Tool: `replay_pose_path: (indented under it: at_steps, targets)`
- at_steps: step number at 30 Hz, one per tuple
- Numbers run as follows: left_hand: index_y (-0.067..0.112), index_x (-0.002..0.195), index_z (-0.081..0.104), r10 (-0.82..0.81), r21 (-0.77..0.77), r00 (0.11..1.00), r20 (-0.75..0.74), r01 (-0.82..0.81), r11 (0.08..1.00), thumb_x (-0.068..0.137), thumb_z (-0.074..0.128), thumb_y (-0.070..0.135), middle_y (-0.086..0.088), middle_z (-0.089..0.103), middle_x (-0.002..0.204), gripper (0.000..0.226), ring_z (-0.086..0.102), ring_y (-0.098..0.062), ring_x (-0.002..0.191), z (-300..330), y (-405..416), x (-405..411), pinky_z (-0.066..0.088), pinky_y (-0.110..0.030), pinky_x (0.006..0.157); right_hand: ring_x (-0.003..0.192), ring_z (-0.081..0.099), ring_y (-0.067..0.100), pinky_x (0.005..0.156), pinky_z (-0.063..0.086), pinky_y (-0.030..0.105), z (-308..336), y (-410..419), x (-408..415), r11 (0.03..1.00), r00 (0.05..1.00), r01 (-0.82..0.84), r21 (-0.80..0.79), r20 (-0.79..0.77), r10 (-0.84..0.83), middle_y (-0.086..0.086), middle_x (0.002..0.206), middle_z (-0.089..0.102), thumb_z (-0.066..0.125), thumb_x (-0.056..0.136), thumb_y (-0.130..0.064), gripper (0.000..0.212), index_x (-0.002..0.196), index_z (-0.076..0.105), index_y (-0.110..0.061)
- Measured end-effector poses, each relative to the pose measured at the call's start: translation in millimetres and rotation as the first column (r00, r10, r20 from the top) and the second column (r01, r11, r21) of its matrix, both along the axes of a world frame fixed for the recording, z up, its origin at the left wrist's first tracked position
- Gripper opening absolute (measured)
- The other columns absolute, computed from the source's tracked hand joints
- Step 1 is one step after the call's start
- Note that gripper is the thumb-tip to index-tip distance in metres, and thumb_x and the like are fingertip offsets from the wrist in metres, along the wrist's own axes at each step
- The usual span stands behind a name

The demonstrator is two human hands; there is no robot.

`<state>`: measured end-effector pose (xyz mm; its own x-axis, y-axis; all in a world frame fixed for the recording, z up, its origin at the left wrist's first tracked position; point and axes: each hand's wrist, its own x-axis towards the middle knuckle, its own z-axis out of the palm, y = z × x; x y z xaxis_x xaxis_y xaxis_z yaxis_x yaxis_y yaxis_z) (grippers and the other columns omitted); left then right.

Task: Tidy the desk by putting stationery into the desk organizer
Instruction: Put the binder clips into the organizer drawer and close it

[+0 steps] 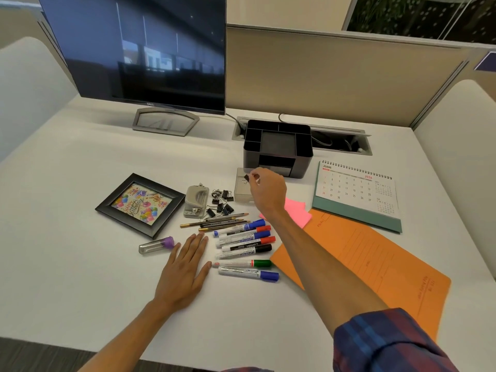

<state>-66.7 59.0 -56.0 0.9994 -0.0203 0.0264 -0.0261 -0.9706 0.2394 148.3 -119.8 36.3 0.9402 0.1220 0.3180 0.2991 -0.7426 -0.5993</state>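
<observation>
The right hand [265,193] pinches one small black binder clip [246,178] in a tight finger-and-thumb grip, held over the little clear drawer [241,193] that sits pulled out on the tabletop [80,277] just in front of the black desk organizer [277,149]. The clip is tiny and slippery, so it could slip from the fingers, miss the drawer and bounce away. The left hand [185,272] lies flat and holds nothing, near the markers [245,247], with more black clips [221,201] and pencils [214,222] piled left of the drawer, waiting.
</observation>
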Motion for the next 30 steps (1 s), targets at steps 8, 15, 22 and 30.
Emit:
replay_pose_path:
  at_steps: [8,15,22,30]
  targets:
    - [0.023,0.155,0.016,-0.002,-0.017,1.0,0.01,0.002,1.0,0.1,0.016,0.053,0.007,0.013,0.161,0.063,0.007,-0.007,0.148,1.8,-0.9,-0.2,0.003,-0.033,0.119,0.086,0.065,0.018,0.088,0.05,0.039,-7.5,14.3,-21.3,0.988,0.988,-0.153,-0.013,-0.015,0.152,0.0,0.098,0.072,0.06,0.092,-0.026,0.025,0.112,0.07,-0.014]
    - [0.023,0.155,0.015,0.003,-0.023,1.0,0.01,-0.003,1.0,0.1,0.02,0.051,0.006,0.013,0.161,0.062,0.006,-0.006,0.148,2.4,-1.5,-0.4,0.001,-0.032,0.12,0.098,0.062,0.022,0.09,0.046,0.039,-28.3,33.1,-44.4,0.905,0.937,-0.349,-0.244,-0.124,0.327,0.004,0.104,0.07,0.058,0.092,-0.03,0.029,0.114,0.07,-0.015]
    - [0.023,0.155,0.015,0.008,-0.023,1.0,0.01,-0.008,1.0,0.099,0.021,0.052,0.006,0.015,0.161,0.063,0.006,-0.006,0.148,0.7,-1.1,0.3,0.003,-0.033,0.119,0.098,0.06,0.023,0.093,0.041,0.04,-36.4,35.3,-49.5,0.862,0.94,-0.333,-0.383,-0.212,0.269,0.003,0.105,0.067,0.053,0.096,-0.03,0.026,0.113,0.068,-0.017]
    - [0.023,0.154,0.018,0.015,-0.028,1.0,0.023,-0.015,1.0,0.099,0.017,0.053,0.006,0.017,0.16,0.063,0.009,-0.007,0.148,1.5,-2.0,-0.7,0.003,-0.032,0.119,0.088,0.06,0.021,0.087,0.044,0.037,-34.1,36.9,-50.2,0.888,0.935,-0.331,-0.318,-0.239,0.263,0.003,0.101,0.065,0.059,0.093,-0.022,0.012,0.101,0.063,-0.015]
